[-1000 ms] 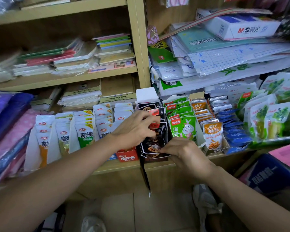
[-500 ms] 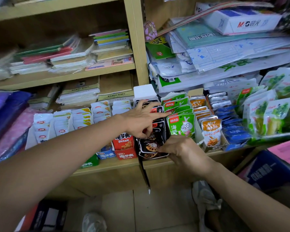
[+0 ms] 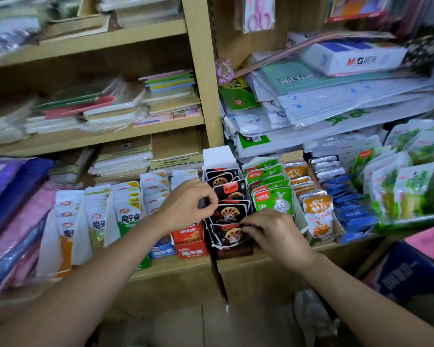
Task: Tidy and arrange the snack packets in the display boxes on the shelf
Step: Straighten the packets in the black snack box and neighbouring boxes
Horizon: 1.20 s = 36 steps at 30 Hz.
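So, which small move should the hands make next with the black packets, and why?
Probably the right hand should press the front black packet back upright into its dark display box. That packet sits crooked at the box front; the right hand pinches its edge, and the left hand pinches the black packets behind it.

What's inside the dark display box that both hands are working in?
The dark display box holds black packets with a lotus-root picture, standing one behind another. The right hand pinches the front packet, the left hand one further back. Their lower parts and the box floor are hidden.
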Tool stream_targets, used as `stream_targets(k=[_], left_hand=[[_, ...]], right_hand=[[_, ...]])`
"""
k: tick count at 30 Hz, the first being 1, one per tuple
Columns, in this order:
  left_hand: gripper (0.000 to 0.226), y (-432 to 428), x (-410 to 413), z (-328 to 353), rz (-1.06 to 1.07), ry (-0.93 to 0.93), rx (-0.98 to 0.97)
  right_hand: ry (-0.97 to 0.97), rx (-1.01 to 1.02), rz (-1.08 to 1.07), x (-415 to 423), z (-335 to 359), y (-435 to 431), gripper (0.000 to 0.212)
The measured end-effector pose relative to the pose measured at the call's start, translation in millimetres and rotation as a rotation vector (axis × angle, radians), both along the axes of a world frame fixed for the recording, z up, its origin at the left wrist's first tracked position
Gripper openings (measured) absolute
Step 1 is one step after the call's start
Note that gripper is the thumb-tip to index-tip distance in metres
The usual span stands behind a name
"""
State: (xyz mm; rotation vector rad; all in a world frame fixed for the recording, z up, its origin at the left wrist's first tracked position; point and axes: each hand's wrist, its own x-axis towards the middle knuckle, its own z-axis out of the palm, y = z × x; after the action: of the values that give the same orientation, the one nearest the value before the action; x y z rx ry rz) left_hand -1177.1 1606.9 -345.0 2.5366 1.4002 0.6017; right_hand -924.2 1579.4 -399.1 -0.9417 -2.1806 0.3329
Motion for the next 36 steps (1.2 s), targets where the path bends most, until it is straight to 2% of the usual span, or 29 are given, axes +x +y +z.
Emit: stream_targets(k=[3,6,10,13,14,16,19,24,27,30,32,36], left_hand=[[0.007,-5,-1,-10,0.127,-0.093,0.012],[0.010,-4,2,-18,0.224,-0.125,0.121],[0.011,-2,7,-27,0.381,-0.246,0.184],[0.007,-4,4,-25,0.296,-0.433,0.116],[0.012,-7,3,-22,0.250,-0.451,0.072],[0.028,-15,2,-17,0.193,-0.301,0.038],[0.042,-25,6,-23,0.166,0.036,0.165],[0.035,-28,2,-34,0.225,0.064,0.218],[0.033,-31,-3,-38,0.251,0.066,0.234],[0.032,-31,0,-40,0.255,0.069,0.255],[0.031,-31,0,-40,0.256,0.066,0.273],[0.029,-30,-2,-43,0.235,0.044,0.298]], right_hand=[[0.034,-0.043,-0.071,-5,1,11,0.022],[0.038,-0.062,-0.132,-11,3,22,0.026],[0.056,-0.024,-0.213,-24,7,29,0.032],[0.052,-0.018,-0.177,-29,6,30,0.035],[0.049,-0.020,-0.155,-30,6,32,0.035],[0.033,-0.024,-0.117,-30,5,34,0.032],[0.008,-0.104,-0.063,-26,7,40,0.026],[0.199,-0.474,-0.025,-5,32,60,0.027],[-0.003,-0.348,-0.081,2,39,74,0.026],[-0.258,-0.234,-0.032,-8,44,77,0.034],[-0.358,-0.170,-0.029,-17,41,80,0.034],[-0.388,-0.092,-0.038,-27,35,84,0.009]])
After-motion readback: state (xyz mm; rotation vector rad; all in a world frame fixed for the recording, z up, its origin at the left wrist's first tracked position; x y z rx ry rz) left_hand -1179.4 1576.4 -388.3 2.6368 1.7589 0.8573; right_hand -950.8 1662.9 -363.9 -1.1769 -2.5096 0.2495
